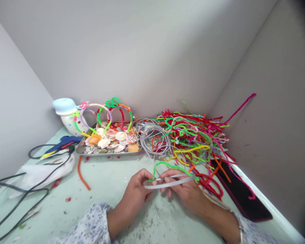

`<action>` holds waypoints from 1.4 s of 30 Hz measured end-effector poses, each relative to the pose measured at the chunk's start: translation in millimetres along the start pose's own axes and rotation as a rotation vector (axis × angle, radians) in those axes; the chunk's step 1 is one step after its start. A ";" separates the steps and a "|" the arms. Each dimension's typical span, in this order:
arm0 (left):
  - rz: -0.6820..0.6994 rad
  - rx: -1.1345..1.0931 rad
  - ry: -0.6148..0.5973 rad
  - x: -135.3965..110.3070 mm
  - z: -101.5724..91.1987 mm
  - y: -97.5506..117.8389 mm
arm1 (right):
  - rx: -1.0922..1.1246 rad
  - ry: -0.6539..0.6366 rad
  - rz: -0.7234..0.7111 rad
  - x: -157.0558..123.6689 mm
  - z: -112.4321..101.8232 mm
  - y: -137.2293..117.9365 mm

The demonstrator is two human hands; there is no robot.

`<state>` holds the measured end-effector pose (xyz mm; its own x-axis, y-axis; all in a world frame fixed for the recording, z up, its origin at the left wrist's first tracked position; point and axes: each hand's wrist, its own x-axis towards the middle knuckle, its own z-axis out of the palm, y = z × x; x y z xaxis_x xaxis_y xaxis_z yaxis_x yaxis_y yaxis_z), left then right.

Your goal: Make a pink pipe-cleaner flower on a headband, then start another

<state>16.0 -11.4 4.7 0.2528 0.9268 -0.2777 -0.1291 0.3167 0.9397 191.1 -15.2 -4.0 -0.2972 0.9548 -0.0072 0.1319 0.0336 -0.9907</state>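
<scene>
My left hand [136, 189] and my right hand [185, 191] meet over the pale green table [104, 189], both pinched on a thin white headband [167, 184] lying crosswise between them. A green pipe cleaner [167, 165] arches up from the band's left end, near my left fingertips, and runs to its right end. A red pipe-cleaner loop [210, 184] lies just right of my right hand.
A big tangle of coloured pipe cleaners [193, 139] fills the back right corner, with bare white headbands [155, 139] beside it. A metal tray [81, 150] holds shells and decorated headbands. A glue gun [63, 142], black cables, a white jar [66, 115] and a dark phone [244, 196] lie around.
</scene>
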 end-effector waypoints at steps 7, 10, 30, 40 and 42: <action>0.030 -0.005 -0.016 2.4 -3.7 -6.7 | 0.111 0.002 0.006 -2.7 1.6 8.6; 0.017 -0.013 -0.016 1.4 -2.3 -3.6 | 0.113 0.019 0.006 -0.6 2.1 10.2; 0.098 0.098 -0.093 3.8 -5.2 -10.6 | 0.115 0.087 -0.006 4.9 2.8 1.0; 0.090 0.075 -0.109 2.5 -4.5 -7.0 | 0.138 0.076 -0.038 3.7 2.7 9.7; 0.087 0.065 -0.114 2.5 -4.3 -7.5 | 0.141 0.078 -0.038 3.4 2.8 9.9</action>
<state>13.6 -10.6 -3.9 0.3514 0.9200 -0.1738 -0.0935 0.2192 0.9712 188.7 -12.5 -14.2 -0.2242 0.9739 0.0357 -0.0138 0.0335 -0.9993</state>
